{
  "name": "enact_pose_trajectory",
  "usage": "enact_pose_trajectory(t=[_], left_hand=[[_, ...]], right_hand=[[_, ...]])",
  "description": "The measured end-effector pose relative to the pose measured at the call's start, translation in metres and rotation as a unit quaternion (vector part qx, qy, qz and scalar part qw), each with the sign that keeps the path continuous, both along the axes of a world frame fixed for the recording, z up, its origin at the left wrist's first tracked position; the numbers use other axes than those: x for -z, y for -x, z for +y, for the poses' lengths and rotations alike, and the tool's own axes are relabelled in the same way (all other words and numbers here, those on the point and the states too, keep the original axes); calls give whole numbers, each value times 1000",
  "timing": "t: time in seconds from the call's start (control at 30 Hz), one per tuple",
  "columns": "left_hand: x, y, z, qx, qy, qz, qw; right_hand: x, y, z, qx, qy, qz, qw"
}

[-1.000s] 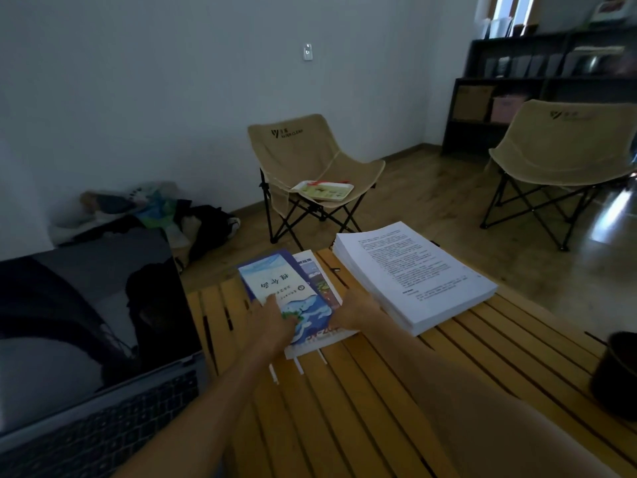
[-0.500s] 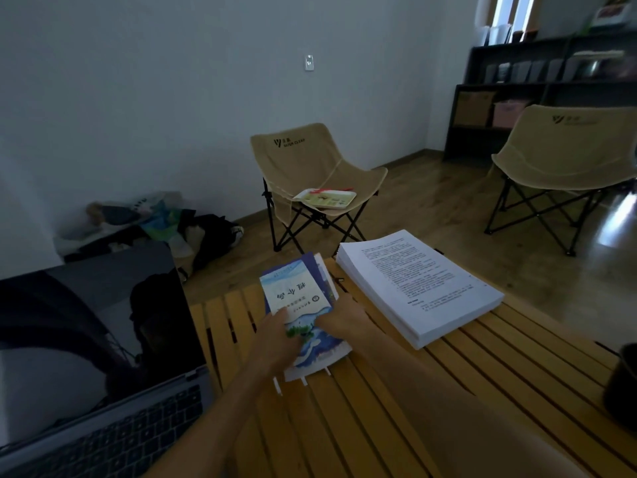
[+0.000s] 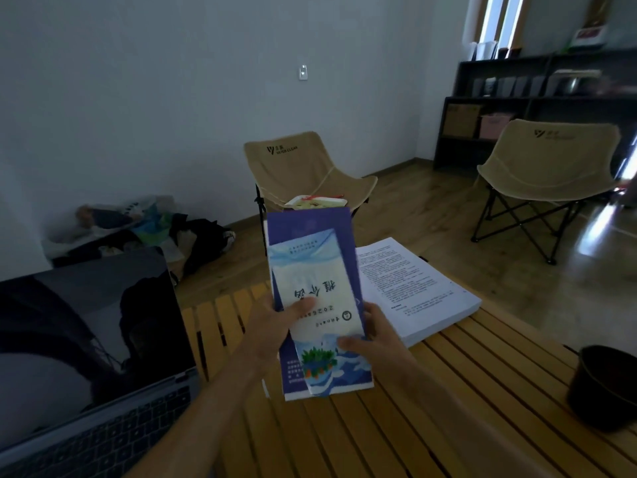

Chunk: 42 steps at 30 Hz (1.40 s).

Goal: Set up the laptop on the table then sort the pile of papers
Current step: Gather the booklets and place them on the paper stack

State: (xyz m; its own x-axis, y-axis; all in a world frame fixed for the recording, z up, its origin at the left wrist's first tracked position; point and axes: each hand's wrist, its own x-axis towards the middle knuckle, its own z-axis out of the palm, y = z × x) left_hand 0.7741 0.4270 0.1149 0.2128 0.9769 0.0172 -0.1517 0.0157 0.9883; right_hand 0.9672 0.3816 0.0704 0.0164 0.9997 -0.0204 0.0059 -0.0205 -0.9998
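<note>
An open laptop (image 3: 89, 346) with a dark screen stands at the left of the slatted wooden table (image 3: 431, 408). I hold a small bundle of booklets (image 3: 317, 298) upright above the table, a white-and-blue one in front of a purple one. My left hand (image 3: 272, 326) grips the bundle's left edge with the thumb on the front cover. My right hand (image 3: 375, 336) grips its right edge lower down. A thick stack of printed white papers (image 3: 413, 288) lies flat on the table just right of the booklets.
A dark cup (image 3: 606, 384) sits at the table's right edge. Beyond the table stand a beige folding chair (image 3: 303, 170) with a tray on its seat and a second chair (image 3: 548, 163) at the right. Bags and clothes (image 3: 144, 229) lie by the wall; dark shelves (image 3: 537, 108) fill the corner.
Both hands have lifted the booklets off the table and tilted them upright toward me. The paper stack and laptop have not moved.
</note>
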Motion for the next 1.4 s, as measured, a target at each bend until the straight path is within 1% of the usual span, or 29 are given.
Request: enact_pose_trajectory(t=[0.07, 0.13, 0.23, 0.33, 0.4, 0.5, 0.6, 0.73, 0.83, 0.97, 1.1, 1.2, 1.27, 1.4], left_hand=[[-10, -6, -11, 15, -64, 36, 997], [-17, -9, -22, 27, -112, 61, 991], [-6, -10, -35, 22, -135, 96, 986], [24, -11, -37, 10, -106, 115, 988], [37, -17, -34, -3, -97, 112, 989], [34, -32, -23, -60, -93, 101, 989], [31, -60, 5, -102, -44, 78, 991], [31, -115, 52, -51, 17, 126, 991], [36, -149, 76, -46, 36, 149, 987], [46, -161, 89, -59, 28, 213, 975], [52, -162, 98, -62, -5, 268, 961], [56, -160, 102, -38, -30, 318, 947], [57, -157, 100, -21, -40, 338, 940], [59, -152, 90, -20, -68, 353, 933]], right_hand=[[-16, -7, 0, 22, -11, -3, 1000], [-30, -11, -1, 27, -41, -36, 998], [-29, -10, -9, 26, -57, -70, 996], [-2, -3, -14, 16, -20, -65, 998], [6, 0, -10, 42, -4, -60, 997], [-5, -8, 0, 105, 2, -92, 990], [-23, -35, 14, 159, -4, -136, 978], [-38, -83, 41, 212, 39, -213, 953], [-38, -112, 60, 212, 68, -272, 936], [-26, -130, 86, 201, 88, -293, 930], [-9, -127, 96, 207, 84, -318, 921], [-2, -126, 96, 208, 69, -345, 913], [-1, -125, 94, 205, 65, -363, 907], [-6, -123, 78, 203, 50, -342, 916]])
